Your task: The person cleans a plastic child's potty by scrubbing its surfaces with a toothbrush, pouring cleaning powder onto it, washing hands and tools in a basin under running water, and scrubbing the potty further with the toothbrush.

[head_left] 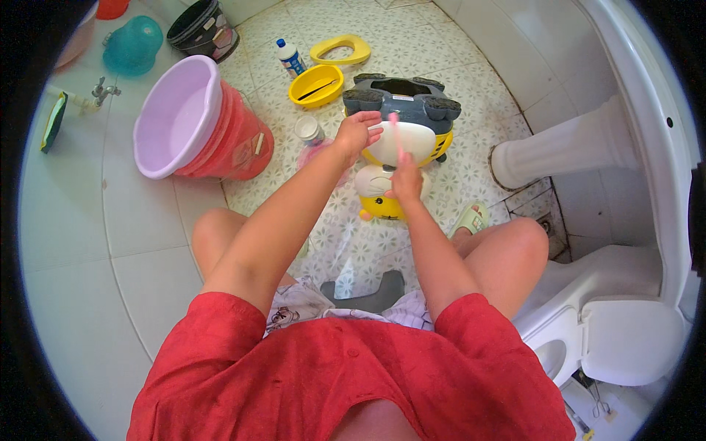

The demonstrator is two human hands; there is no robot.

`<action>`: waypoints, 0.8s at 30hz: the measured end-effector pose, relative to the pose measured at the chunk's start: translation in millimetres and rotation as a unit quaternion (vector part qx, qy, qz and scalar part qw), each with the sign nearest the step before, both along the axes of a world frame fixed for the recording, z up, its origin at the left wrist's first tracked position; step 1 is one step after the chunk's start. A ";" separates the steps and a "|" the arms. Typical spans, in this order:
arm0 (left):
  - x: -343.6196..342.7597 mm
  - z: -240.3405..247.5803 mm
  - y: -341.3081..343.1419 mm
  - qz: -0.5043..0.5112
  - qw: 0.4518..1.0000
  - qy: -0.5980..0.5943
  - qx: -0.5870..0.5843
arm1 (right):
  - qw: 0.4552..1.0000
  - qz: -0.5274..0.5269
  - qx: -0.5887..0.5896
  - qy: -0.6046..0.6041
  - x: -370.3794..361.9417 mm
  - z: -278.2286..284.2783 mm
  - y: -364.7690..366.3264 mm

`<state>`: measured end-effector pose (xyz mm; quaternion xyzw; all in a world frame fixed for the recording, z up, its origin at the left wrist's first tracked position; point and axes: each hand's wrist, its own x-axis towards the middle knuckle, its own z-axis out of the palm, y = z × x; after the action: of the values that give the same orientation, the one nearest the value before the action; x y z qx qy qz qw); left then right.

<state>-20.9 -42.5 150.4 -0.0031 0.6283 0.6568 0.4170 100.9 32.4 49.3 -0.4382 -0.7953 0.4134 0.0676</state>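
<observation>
A tiger-faced children's potty (398,141), yellow and white with a dark grey underside, lies tipped on the floor in front of me, its face toward me. My right hand (407,178) is closed round the handle of a pink brush, likely a toothbrush (398,136), over the white part. The brush's head points away, near the grey base. My left hand (357,135) is at the potty's left edge, fingers stretched out and apart, holding nothing; whether it touches the potty I cannot tell. Just left of it stand a white jar (309,131) and something pink and see-through (315,155).
Beyond the potty lie a yellow bowl (303,91) with a dark brush, a yellow ring seat (357,48) and a blue-capped bottle (291,59). Left stand a red bucket (246,140) under a lilac basin (158,132) and a black bucket (204,33). Right: a pedestal (566,143) and toilet (631,340).
</observation>
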 end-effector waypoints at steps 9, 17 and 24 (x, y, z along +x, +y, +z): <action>-19.8 -3.4 -45.1 -0.103 0.974 0.160 -0.120 | 0.999 -0.001 -0.033 -0.004 6.0 -15.1 -4.6; -52.1 -33.5 -47.9 -0.134 0.864 0.453 -0.175 | 0.998 0.004 0.057 -0.033 6.9 7.4 -0.3; -25.4 -57.1 -60.9 -0.101 0.814 0.556 -0.138 | 0.991 0.045 0.076 -0.100 7.5 13.5 9.2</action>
<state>-46.3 -103.4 93.3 0.3687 0.8337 0.4072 0.0564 108.4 41.6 62.7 -0.4349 -0.8459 0.3087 0.0017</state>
